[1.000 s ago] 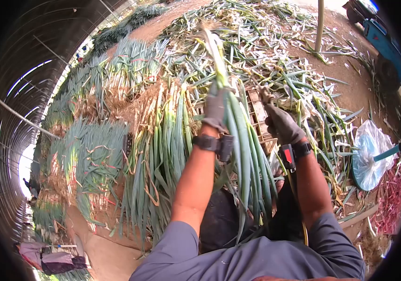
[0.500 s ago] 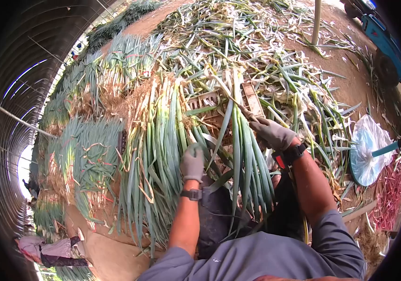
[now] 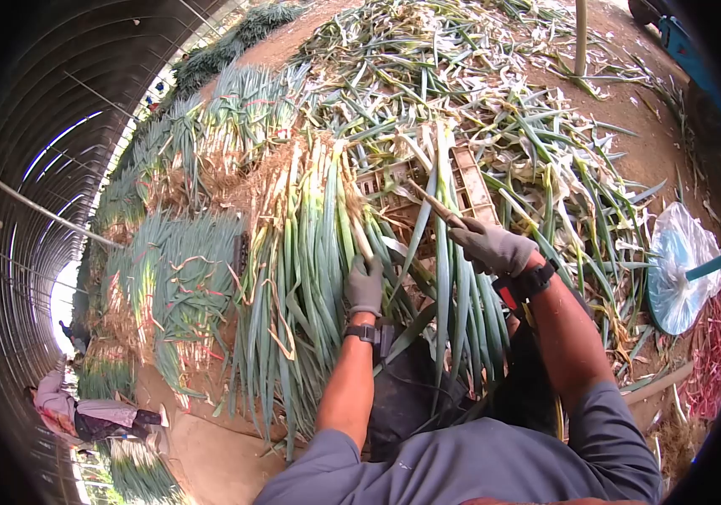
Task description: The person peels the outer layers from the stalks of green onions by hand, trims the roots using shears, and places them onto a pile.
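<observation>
My left hand [image 3: 365, 288], in a grey glove, is closed around the pale stem of a green onion [image 3: 361, 241]. Just left of it lies a thick row of green onions [image 3: 314, 227], roots away from me and leaves hanging toward my lap. My right hand [image 3: 495, 247], gloved too, is wrapped round a thin brown stick [image 3: 436, 204] that points up and left. Beneath that stick a smaller bunch of green onions [image 3: 445, 261] rests against a brown plastic crate [image 3: 472, 187]; its leaves droop over my legs.
Stripped leaves [image 3: 428, 59] form a large heap ahead. Tied onion bundles [image 3: 196, 261] stand in rows at left. On the right are a plastic-wrapped blue disc [image 3: 672, 278] and red ties [image 3: 714, 362]. Another person [image 3: 95, 412] is at lower left, and a post [image 3: 580, 38] rises ahead.
The view has shifted, so the scene sits slightly further right. The brown stick now stands more clearly out over the smaller bunch. The person at lower left has changed posture.
</observation>
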Available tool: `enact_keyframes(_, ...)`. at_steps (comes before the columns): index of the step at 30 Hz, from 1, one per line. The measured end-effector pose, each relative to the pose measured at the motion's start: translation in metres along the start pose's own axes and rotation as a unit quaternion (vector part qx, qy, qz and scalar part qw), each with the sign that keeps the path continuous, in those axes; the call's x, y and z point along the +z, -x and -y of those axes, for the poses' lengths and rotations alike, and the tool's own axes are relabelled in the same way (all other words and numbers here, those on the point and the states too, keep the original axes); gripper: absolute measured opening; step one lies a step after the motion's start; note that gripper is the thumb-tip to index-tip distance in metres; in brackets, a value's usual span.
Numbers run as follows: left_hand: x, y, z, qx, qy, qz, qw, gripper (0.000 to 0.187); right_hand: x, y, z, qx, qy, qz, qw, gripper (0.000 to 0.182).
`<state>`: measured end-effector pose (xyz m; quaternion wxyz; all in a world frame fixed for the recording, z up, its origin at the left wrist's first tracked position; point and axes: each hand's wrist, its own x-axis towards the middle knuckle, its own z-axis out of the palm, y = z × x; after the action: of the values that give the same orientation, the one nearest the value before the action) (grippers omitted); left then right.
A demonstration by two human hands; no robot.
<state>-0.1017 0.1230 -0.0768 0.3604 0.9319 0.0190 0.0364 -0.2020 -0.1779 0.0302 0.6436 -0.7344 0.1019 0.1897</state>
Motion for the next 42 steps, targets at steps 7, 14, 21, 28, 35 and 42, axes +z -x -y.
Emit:
enact_keyframes(7,-0.118,-0.157,-0.229,0.134,-0.032,0.07,0.988,0.037,0.006,0.016,0.022,0.001,-0.009,0.01,1.0,0.042)
enact_keyframes(14,-0.072,-0.258,-0.269,0.171,-0.108,0.104,0.974,0.04,0.009,0.015,0.017,-0.017,-0.02,-0.015,1.0,0.042)
enact_keyframes(21,0.063,-0.113,-0.032,0.137,-0.208,0.148,0.957,0.057,0.014,0.001,0.009,-0.004,0.096,0.022,0.995,0.051)
enact_keyframes(28,0.051,-0.078,-0.05,0.105,-0.335,0.113,0.93,0.074,0.031,-0.027,0.001,-0.058,0.269,0.061,0.959,0.056)
enact_keyframes(35,0.058,-0.113,-0.061,0.007,-0.364,0.198,0.91,0.073,0.044,-0.051,-0.015,-0.076,0.27,0.007,0.96,0.062)
enact_keyframes(42,0.042,-0.14,-0.076,0.058,-0.258,0.2,0.943,0.069,0.043,-0.061,-0.009,-0.105,0.198,-0.059,0.973,0.058)
